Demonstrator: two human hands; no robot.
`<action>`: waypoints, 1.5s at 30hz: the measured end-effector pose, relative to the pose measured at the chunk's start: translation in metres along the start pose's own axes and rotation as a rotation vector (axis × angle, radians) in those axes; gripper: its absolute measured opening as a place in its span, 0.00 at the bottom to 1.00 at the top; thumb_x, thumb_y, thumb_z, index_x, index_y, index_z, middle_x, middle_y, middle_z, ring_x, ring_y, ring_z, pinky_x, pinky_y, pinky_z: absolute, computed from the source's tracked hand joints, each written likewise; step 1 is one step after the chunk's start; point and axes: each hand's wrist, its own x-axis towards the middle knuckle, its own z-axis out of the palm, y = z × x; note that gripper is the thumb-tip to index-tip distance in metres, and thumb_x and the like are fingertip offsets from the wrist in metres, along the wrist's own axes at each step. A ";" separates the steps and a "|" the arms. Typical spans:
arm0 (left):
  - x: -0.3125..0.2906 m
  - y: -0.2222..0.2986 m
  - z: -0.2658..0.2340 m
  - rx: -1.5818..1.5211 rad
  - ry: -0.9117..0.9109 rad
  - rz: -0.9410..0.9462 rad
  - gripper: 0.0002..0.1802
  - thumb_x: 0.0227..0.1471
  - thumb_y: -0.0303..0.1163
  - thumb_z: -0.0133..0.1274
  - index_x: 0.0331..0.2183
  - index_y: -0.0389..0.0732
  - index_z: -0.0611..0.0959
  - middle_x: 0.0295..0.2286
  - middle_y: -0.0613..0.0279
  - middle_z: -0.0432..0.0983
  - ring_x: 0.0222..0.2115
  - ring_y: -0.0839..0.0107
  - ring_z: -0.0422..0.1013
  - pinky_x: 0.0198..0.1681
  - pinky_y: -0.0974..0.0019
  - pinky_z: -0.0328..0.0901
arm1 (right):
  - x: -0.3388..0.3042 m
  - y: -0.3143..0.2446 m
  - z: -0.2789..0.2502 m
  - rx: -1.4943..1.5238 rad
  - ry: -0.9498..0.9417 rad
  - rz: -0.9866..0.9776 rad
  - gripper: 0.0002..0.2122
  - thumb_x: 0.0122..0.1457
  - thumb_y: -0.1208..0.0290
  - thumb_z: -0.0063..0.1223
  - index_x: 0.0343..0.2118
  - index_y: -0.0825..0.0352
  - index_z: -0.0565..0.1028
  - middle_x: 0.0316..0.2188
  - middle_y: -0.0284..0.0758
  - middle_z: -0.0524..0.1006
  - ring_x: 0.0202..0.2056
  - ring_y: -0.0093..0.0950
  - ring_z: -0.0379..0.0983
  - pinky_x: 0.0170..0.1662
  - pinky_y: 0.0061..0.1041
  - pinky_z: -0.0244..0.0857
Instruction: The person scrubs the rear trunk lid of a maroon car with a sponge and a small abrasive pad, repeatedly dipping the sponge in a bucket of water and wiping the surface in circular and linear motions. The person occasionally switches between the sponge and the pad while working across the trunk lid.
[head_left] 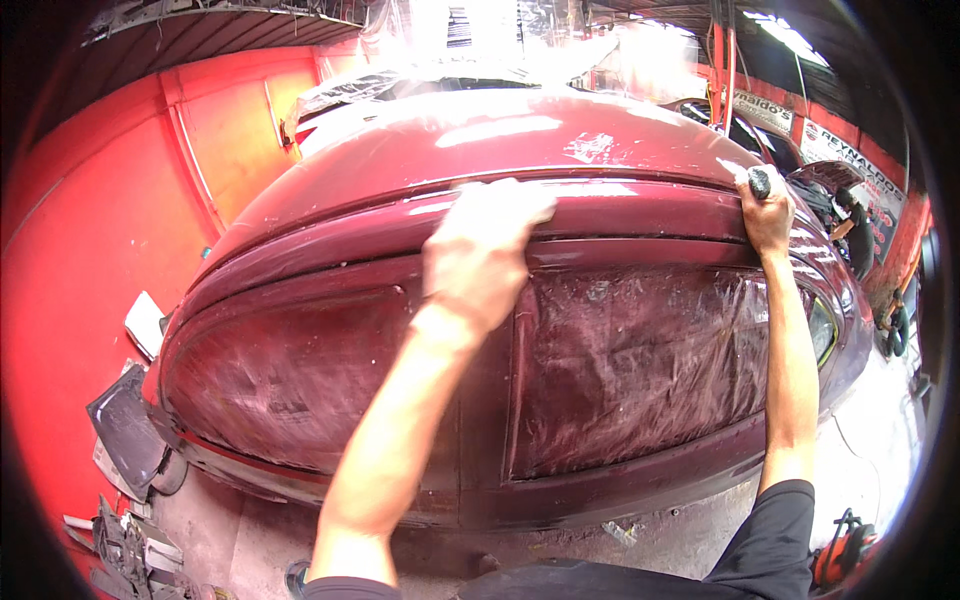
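A dark red car fills the middle of the view, its glossy roof (pixel 480 150) stretching away from me. My left hand (pixel 480 250) is at the roof's near edge, above the side windows. Motion smears its fingers, so whether it holds anything cannot be made out. Farther right along the same edge, my right hand (pixel 768 215) is closed around a black, round-ended object (pixel 760 182), whose kind I cannot tell. Wrinkled plastic film (pixel 640 370), tinted red, covers the right side window. The left window (pixel 290 380) looks similarly covered. A whitish patch (pixel 590 148) marks the roof.
A red wall (pixel 90 270) runs along the left, with dark panels (pixel 130 420) and scrap parts (pixel 130 545) below it. At the far right, a person in dark clothes (pixel 857 235) is near another car with its hood raised (pixel 830 175). An orange-and-black item (pixel 840 555) lies at lower right.
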 end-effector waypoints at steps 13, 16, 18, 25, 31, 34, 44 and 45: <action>0.009 0.050 0.028 0.322 0.078 -0.097 0.19 0.64 0.25 0.47 0.50 0.47 0.89 0.48 0.58 0.86 0.52 0.56 0.79 0.61 0.56 0.71 | -0.001 -0.015 -0.007 0.044 -0.062 0.080 0.16 0.62 0.56 0.68 0.42 0.66 0.84 0.37 0.47 0.85 0.40 0.46 0.84 0.45 0.41 0.76; 0.069 0.155 0.123 0.079 0.092 -0.005 0.18 0.54 0.23 0.51 0.44 0.47 0.87 0.43 0.57 0.84 0.46 0.55 0.77 0.55 0.51 0.70 | 0.002 -0.008 -0.006 0.119 0.000 -0.049 0.14 0.64 0.58 0.68 0.40 0.66 0.82 0.33 0.45 0.84 0.35 0.43 0.83 0.41 0.39 0.75; 0.095 0.202 0.160 0.116 -0.068 -0.005 0.17 0.54 0.24 0.52 0.45 0.47 0.86 0.43 0.58 0.82 0.48 0.56 0.76 0.56 0.50 0.69 | 0.002 -0.004 -0.003 0.164 0.014 -0.071 0.14 0.65 0.59 0.67 0.39 0.67 0.81 0.31 0.45 0.83 0.32 0.41 0.83 0.39 0.38 0.75; 0.011 0.036 0.022 0.308 0.084 -0.081 0.23 0.57 0.21 0.48 0.50 0.47 0.88 0.47 0.56 0.85 0.52 0.55 0.79 0.61 0.53 0.70 | 0.003 0.006 -0.016 0.135 0.002 -0.022 0.17 0.64 0.55 0.67 0.39 0.67 0.83 0.36 0.48 0.83 0.39 0.49 0.82 0.43 0.43 0.75; -0.029 -0.018 -0.044 0.480 0.144 -0.329 0.17 0.68 0.29 0.47 0.48 0.44 0.89 0.43 0.49 0.87 0.47 0.49 0.82 0.55 0.52 0.76 | 0.003 -0.009 -0.005 0.039 -0.081 0.030 0.19 0.65 0.52 0.65 0.41 0.67 0.83 0.36 0.49 0.83 0.40 0.49 0.83 0.44 0.44 0.74; 0.009 0.099 0.054 0.320 0.085 -0.143 0.23 0.55 0.22 0.50 0.50 0.46 0.88 0.49 0.52 0.85 0.55 0.53 0.77 0.64 0.52 0.67 | 0.001 0.013 -0.002 0.096 -0.037 -0.103 0.17 0.67 0.54 0.63 0.41 0.67 0.83 0.35 0.47 0.83 0.37 0.45 0.83 0.43 0.40 0.74; -0.079 -0.074 -0.081 0.499 0.199 -0.329 0.22 0.60 0.22 0.47 0.51 0.46 0.87 0.49 0.56 0.85 0.52 0.55 0.79 0.62 0.54 0.69 | 0.006 0.021 0.002 0.122 -0.117 0.001 0.17 0.72 0.54 0.60 0.41 0.66 0.79 0.28 0.37 0.78 0.32 0.25 0.74 0.41 0.31 0.70; -0.100 -0.106 -0.106 0.567 0.187 -0.485 0.22 0.66 0.23 0.43 0.55 0.45 0.85 0.51 0.55 0.84 0.53 0.55 0.79 0.61 0.55 0.71 | 0.008 0.022 0.006 0.115 -0.135 0.006 0.17 0.72 0.53 0.59 0.42 0.66 0.80 0.29 0.38 0.78 0.32 0.26 0.75 0.42 0.31 0.71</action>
